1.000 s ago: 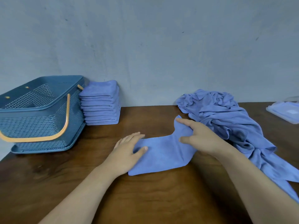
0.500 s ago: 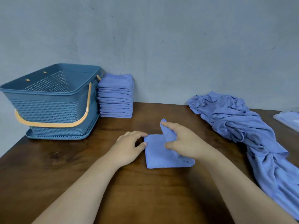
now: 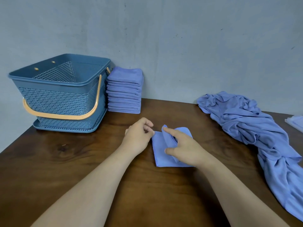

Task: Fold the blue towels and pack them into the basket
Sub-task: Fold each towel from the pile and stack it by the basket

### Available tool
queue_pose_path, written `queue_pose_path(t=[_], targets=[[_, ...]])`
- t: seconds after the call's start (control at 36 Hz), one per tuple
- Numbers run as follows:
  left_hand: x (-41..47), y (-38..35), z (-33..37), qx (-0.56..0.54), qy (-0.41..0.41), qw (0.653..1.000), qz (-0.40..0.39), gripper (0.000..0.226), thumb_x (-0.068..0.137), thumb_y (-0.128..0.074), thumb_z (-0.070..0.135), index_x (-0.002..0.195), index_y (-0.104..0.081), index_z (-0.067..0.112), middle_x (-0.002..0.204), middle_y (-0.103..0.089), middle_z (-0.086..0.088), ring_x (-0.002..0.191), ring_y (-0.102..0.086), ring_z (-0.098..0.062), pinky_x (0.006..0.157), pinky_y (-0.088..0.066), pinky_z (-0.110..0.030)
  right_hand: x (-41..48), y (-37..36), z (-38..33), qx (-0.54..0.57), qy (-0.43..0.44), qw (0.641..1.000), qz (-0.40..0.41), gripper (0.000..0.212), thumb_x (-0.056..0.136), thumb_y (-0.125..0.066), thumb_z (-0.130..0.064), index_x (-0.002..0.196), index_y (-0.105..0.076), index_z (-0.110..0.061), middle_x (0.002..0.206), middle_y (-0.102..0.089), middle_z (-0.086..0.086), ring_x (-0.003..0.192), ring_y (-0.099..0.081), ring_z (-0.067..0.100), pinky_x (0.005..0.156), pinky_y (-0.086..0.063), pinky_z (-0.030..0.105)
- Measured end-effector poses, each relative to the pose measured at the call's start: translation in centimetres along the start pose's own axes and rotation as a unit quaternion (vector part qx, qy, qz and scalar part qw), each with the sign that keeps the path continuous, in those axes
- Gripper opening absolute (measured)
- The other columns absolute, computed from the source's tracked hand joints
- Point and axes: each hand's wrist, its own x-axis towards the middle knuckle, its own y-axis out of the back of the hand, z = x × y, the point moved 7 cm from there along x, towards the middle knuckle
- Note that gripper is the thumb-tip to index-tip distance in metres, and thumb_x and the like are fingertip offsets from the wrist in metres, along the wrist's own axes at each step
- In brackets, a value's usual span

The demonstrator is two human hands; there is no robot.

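Observation:
A small blue towel [image 3: 159, 150], partly folded, lies on the wooden table [image 3: 78, 161] in front of me. My right hand [image 3: 183, 149] grips its upper layer, index finger on the raised fold and thumb below. My left hand [image 3: 138, 136] has its fingers curled and pinches the towel's top left corner. A blue plastic basket [image 3: 62, 99] with an orange handle stands at the back left; what I see of its inside holds nothing. A stack of folded blue towels [image 3: 124, 95] stands right beside it against the wall.
A loose heap of unfolded blue towels [image 3: 246, 122] runs from the back right down along the table's right side. A pale plastic packet [image 3: 296, 122] shows at the right edge. The grey wall closes the table's far side.
The long towel strip has been folded over into a compact square. My left hand went from flat on the cloth to curled at its corner. The view has turned left, toward the basket.

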Motion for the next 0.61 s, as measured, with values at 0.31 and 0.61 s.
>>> queue_pose_path(t=[0.31, 0.61], targets=[[0.0, -0.4, 0.3, 0.096, -0.027, 0.995, 0.018, 0.011, 0.102, -0.068, 0.035, 0.097, -0.06, 0.04, 0.092, -0.067, 0.021, 0.097, -0.056, -0.003, 0.101, -0.044, -0.036, 0.3, 0.4, -0.3, -0.004, -0.003, 1.0, -0.013, 0.08, 0.091, -0.07, -0.025, 0.158, -0.035, -0.051, 0.128, -0.055, -0.023, 0.098, -0.061, -0.005, 0.08, -0.047, 0.017], [-0.1, -0.4, 0.4, 0.119, -0.035, 0.992, 0.018, 0.007, 0.102, -0.065, 0.036, 0.095, -0.065, 0.038, 0.09, -0.067, 0.022, 0.098, -0.053, -0.004, 0.094, -0.036, -0.031, 0.7, -0.9, -2.2, -0.029, -0.013, 0.999, -0.032, 0.074, 0.095, -0.066, -0.041, 0.161, -0.034, -0.045, 0.138, -0.053, -0.017, 0.096, -0.057, -0.002, 0.085, -0.042, 0.019]])
